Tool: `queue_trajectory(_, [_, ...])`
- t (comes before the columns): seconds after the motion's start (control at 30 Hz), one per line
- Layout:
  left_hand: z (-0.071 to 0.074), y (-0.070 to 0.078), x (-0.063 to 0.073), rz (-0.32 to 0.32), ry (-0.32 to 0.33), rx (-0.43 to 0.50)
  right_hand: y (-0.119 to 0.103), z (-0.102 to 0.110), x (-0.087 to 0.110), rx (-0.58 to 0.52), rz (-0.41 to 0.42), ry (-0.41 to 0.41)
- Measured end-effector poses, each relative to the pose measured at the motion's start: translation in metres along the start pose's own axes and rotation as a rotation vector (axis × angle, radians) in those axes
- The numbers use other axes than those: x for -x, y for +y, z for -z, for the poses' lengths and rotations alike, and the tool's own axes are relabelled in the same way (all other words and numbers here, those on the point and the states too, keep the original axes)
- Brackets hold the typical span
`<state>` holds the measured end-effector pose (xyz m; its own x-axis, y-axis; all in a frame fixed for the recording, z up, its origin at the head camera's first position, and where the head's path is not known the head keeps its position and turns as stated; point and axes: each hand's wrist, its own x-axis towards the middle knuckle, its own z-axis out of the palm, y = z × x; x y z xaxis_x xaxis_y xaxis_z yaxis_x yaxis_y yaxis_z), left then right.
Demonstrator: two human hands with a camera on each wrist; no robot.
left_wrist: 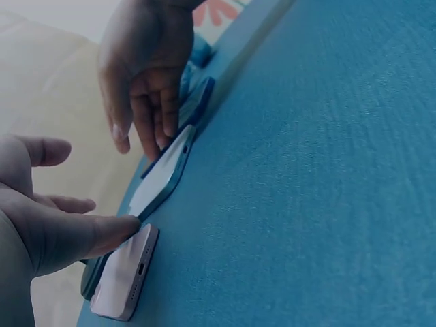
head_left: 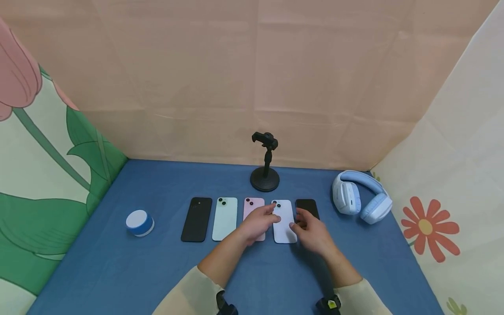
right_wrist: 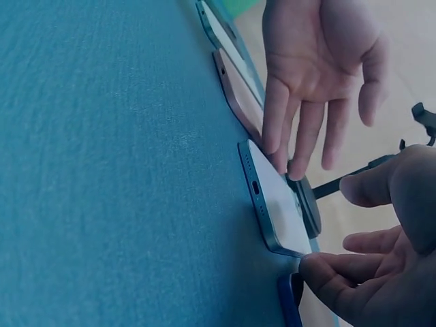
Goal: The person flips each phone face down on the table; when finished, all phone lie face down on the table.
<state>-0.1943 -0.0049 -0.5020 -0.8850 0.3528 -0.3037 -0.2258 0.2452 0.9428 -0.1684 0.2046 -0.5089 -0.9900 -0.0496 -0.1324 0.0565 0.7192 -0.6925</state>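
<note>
A pale lavender smartphone (head_left: pixel 284 228) lies back up on the blue table, with one hand at each long side. My left hand (head_left: pixel 257 223) overlaps the pink smartphone (head_left: pixel 253 204), its fingers reaching to the lavender phone's left edge. On the other side, my right hand (head_left: pixel 313 232) has relaxed fingers near the right edge and partly covers a dark smartphone (head_left: pixel 308 204). In the right wrist view, right fingertips come right up to a corner of the lavender phone (right_wrist: pixel 278 201). The left wrist view shows the left thumb and fingers spread apart.
Left of the hands, a mint smartphone (head_left: pixel 225 218) and a black smartphone (head_left: pixel 196 219) continue the row. Behind stands a black phone holder (head_left: pixel 265 178). Blue-white headphones (head_left: pixel 348 197) lie at the right, and a blue-and-white round container (head_left: pixel 140 223) is at the left.
</note>
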Motion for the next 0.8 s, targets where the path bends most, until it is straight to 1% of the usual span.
queue_trajectory(0.1, [0.0002,-0.0006,0.0015,-0.001,-0.004,0.018,-0.0017,0.0007,-0.0005,0.006,0.009,-0.016])
queue_trajectory(0.27, [-0.0010,-0.0012,0.0032,0.023,-0.029,0.109,-0.0031,0.0008,-0.0003,0.018,0.017,-0.031])
queue_trajectory(0.37, [-0.0018,-0.0025,0.0027,0.037,-0.031,0.159,-0.0031,0.0000,0.0002,0.018,0.017,-0.030])
queue_trajectory(0.63, [-0.0036,-0.0047,-0.0029,0.042,0.005,0.290,-0.0020,-0.0028,-0.0016,0.012,0.016,-0.028])
queue_trajectory(0.8, [-0.0052,-0.0053,-0.0039,0.037,0.050,0.333,-0.0043,-0.0034,-0.0009,0.000,0.021,-0.032])
